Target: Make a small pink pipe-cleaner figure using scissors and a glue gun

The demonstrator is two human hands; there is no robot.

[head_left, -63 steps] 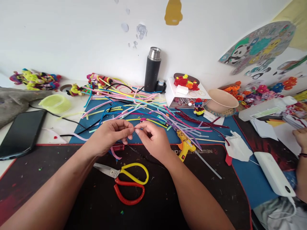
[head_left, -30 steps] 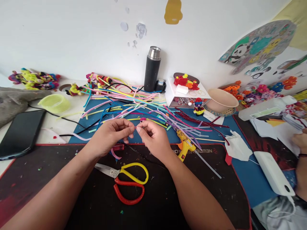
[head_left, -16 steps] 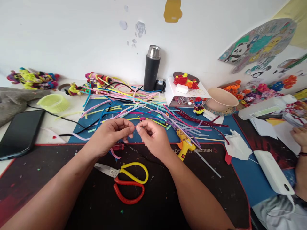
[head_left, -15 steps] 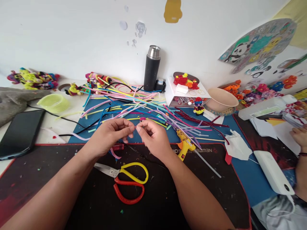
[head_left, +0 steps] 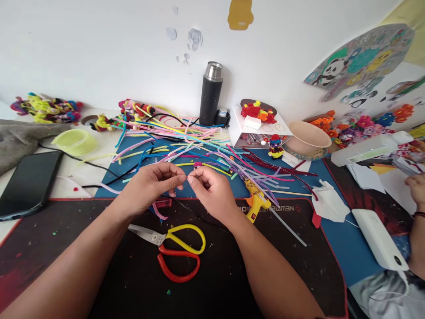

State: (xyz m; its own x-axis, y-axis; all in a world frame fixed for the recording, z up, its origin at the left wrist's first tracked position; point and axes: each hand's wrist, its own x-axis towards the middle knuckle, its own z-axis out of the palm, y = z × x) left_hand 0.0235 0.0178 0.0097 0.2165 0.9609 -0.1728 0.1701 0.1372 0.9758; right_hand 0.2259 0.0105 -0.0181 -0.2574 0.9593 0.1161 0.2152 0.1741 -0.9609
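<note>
My left hand (head_left: 155, 185) and my right hand (head_left: 211, 189) meet over the back edge of the black mat (head_left: 232, 266), fingertips nearly touching. Both are closed in a pinch, thumb against forefinger. Whatever they pinch is too small to make out. Below them lie scissors (head_left: 186, 232) with one yellow and one red handle, blades pointing left. Just right of my right hand rests a yellow glue gun (head_left: 255, 207). Behind my hands spreads a pile of coloured pipe cleaners (head_left: 186, 148).
A black flask (head_left: 210, 97) stands by the wall. A phone (head_left: 29, 184) lies at left. To the right are a beige bowl (head_left: 308, 138), a crumpled tissue (head_left: 328, 201) and a white power bank (head_left: 378, 239). Another person's hand (head_left: 415, 190) shows at the right edge.
My hands hold almost the same place and stay pinched. The reddish bit that showed between the fingertips is no longer visible. The view has shifted very slightly.
</note>
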